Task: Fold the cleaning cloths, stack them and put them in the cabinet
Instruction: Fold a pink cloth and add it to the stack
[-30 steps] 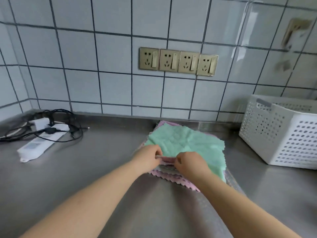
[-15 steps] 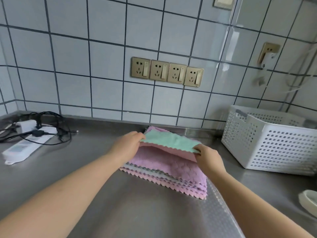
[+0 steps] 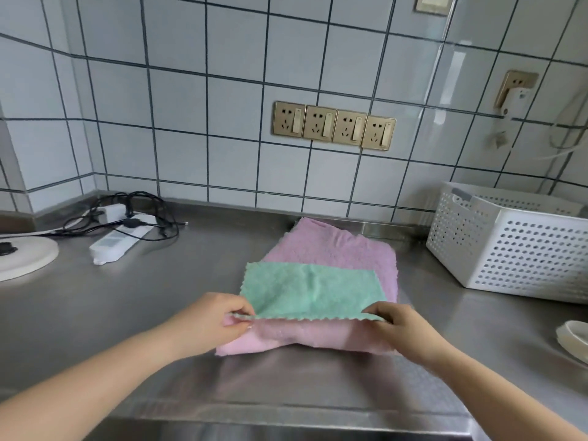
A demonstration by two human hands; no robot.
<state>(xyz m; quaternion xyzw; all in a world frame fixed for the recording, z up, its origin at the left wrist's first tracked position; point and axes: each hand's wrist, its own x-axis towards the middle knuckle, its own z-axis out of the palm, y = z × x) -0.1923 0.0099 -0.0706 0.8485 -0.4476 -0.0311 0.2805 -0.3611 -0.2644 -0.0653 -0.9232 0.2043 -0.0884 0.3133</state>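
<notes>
A green cleaning cloth [image 3: 310,289] lies folded in half on top of a pink cloth [image 3: 331,249] on the steel counter [image 3: 159,300]. My left hand [image 3: 216,323] pinches the green cloth's near left corner. My right hand [image 3: 402,329] pinches its near right corner. The zigzag near edge of the green cloth runs between both hands. More pink cloth shows below that edge, at the front of the pile. No cabinet is in view.
A white perforated basket [image 3: 515,246] stands at the right by the wall. A white power strip [image 3: 122,238] with black cables lies at the back left, next to a round white plate [image 3: 25,259]. A white dish rim [image 3: 572,342] shows at the right edge.
The stack got folded over so pink now lies on top. The green cloth was drawn toward me and now lies folded, with both hands at its near corners.
</notes>
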